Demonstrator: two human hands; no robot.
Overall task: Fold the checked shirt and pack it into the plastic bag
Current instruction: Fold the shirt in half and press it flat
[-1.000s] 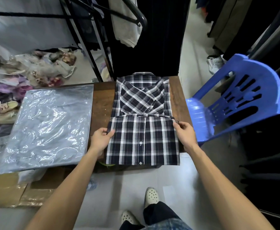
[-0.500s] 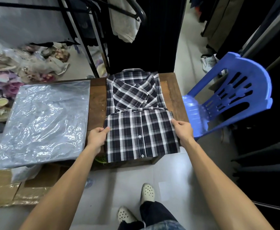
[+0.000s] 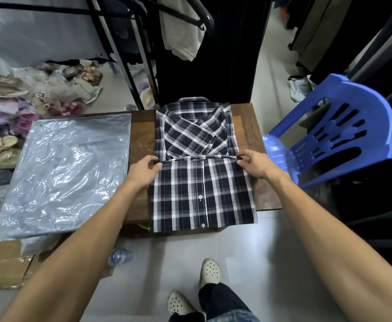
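Observation:
The dark blue and white checked shirt [image 3: 202,182] lies on the small brown wooden table [image 3: 248,126], collar at the far end, its lower part folded up over the middle. My left hand [image 3: 144,170] pinches the left corner of that folded edge. On the other side, my right hand [image 3: 253,163] grips the right corner. The folded part hangs slightly over the table's near edge. A large clear plastic bag [image 3: 62,175] lies flat to the left, partly on the table.
A blue plastic chair [image 3: 343,135] stands close on the right. Behind the table is a black clothes rack [image 3: 130,66] with hanging garments. Piled clothes and shoes [image 3: 16,108] cover the floor at left. Cardboard [image 3: 2,263] lies under the bag. My feet [image 3: 208,273] are below.
Both hands have slid up along the shirt's sides from the middle of the folded part to its upper folded edge, and now pinch its corners.

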